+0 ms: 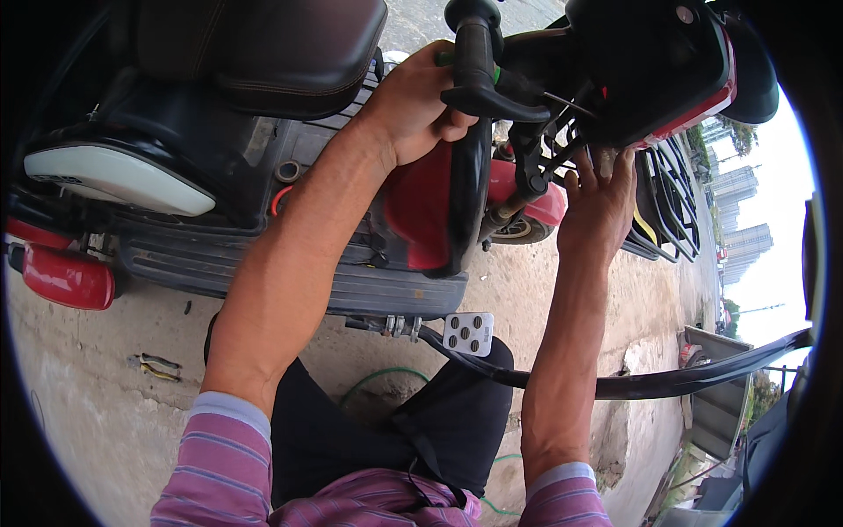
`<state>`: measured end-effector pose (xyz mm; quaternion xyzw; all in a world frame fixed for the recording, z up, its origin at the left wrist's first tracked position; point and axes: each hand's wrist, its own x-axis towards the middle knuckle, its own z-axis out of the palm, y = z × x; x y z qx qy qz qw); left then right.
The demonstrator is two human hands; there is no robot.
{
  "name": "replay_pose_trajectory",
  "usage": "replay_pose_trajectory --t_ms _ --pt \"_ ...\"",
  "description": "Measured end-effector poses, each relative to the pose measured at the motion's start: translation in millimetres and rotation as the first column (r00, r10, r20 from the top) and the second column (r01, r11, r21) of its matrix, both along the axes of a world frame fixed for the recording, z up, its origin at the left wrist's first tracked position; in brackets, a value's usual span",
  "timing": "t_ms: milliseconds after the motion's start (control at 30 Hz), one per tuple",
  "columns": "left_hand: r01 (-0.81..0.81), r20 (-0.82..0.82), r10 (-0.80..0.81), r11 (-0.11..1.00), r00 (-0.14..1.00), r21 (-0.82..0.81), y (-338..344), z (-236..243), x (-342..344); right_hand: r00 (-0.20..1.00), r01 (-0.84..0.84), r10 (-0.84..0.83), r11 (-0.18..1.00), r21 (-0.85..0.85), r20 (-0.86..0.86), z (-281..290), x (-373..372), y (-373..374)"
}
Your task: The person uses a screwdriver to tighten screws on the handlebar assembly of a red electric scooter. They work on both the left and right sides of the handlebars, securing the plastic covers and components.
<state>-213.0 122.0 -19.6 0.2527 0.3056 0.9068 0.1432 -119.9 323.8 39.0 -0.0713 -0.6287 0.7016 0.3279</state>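
My left hand (420,112) is closed round the black-and-green handle of a screwdriver (509,83), behind a black handlebar grip (475,66). The screwdriver's thin shaft slants down rightward into the underside of a black front housing (652,75) with red trim. My right hand (597,202) reaches up under that housing, beside the black steering column bracket (531,176), its fingers bent at the housing's lower edge; what they hold there is hidden. The red front body panel (417,211) of the scooter is just below my left hand.
A dark padded seat (299,48) and ribbed footboard (184,268) lie left. A silver pedal (468,334), a curved black tube (632,386), pliers (156,367) and a green hose (386,373) are lower. A tape roll (288,171) rests on the deck. Black metal racks (667,202) stand right, high-rises beyond.
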Motion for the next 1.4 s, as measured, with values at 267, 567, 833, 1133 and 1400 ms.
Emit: replay_pose_trajectory --t_ms 267,567,833,1133,1400 --pt "0.025 0.045 -0.026 0.999 0.999 0.022 0 2 7 0.936 0.25 -0.351 0.63 0.736 -0.018 7 -7 3" --pt "-0.09 0.083 0.104 0.982 0.991 -0.163 0 16 20 0.881 0.311 -0.466 0.44 0.843 -0.081 10 -17 9" --pt "-0.006 0.109 0.001 0.999 0.994 0.04 2 6 4 0.866 0.33 -0.489 0.408 0.851 -0.102 8 -18 7" --pt "-0.126 0.03 0.135 0.97 0.99 -0.207 -5 14 22 0.898 0.304 -0.434 0.493 0.815 -0.073 3 -21 12" --pt "-0.056 0.048 0.056 0.998 0.997 0.015 -1 1 10 0.931 0.261 -0.361 0.544 0.798 -0.058 4 -20 4"
